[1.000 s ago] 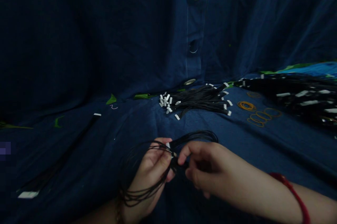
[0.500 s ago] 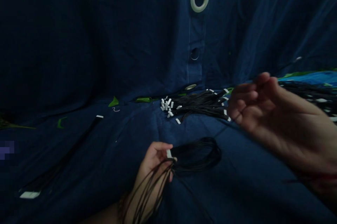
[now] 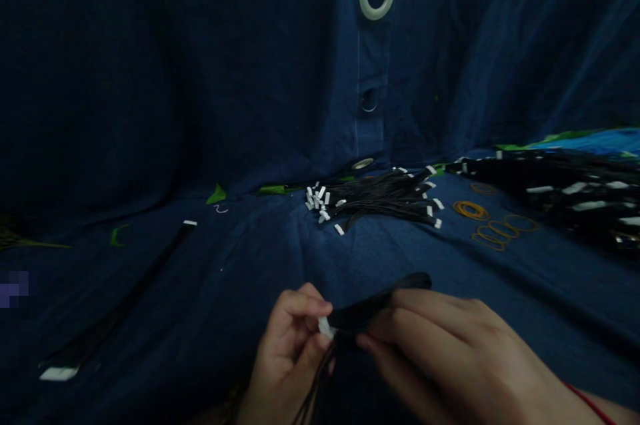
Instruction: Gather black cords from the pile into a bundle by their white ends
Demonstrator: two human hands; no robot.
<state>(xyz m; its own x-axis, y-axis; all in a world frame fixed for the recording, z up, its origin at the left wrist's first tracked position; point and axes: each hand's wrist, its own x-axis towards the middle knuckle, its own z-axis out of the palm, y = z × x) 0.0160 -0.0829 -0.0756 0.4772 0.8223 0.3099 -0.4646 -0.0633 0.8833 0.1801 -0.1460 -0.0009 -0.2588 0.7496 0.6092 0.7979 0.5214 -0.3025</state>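
Observation:
My left hand (image 3: 293,342) is closed in a pinch on a white connector (image 3: 326,328) at the end of a black cable (image 3: 353,315). The cable is folded into a loop that points right, and loose strands hang below my left fingers. My right hand (image 3: 450,345) is closed round the lower side of that loop, close to the left fingertips. Its own fingertips are partly hidden, so I cannot tell whether they hold anything else.
A pile of black cables with white connectors (image 3: 380,195) lies ahead, and a larger pile (image 3: 560,188) is at the right. Rubber bands (image 3: 470,210) lie between. A single cable (image 3: 145,278) lies left on blue cloth (image 3: 240,318). A blue bundle (image 3: 600,140) is behind.
My right hand has come down and left from near the rubber bands to the cable loop and closed on it. The loop is now narrower; my left hand keeps its hold.

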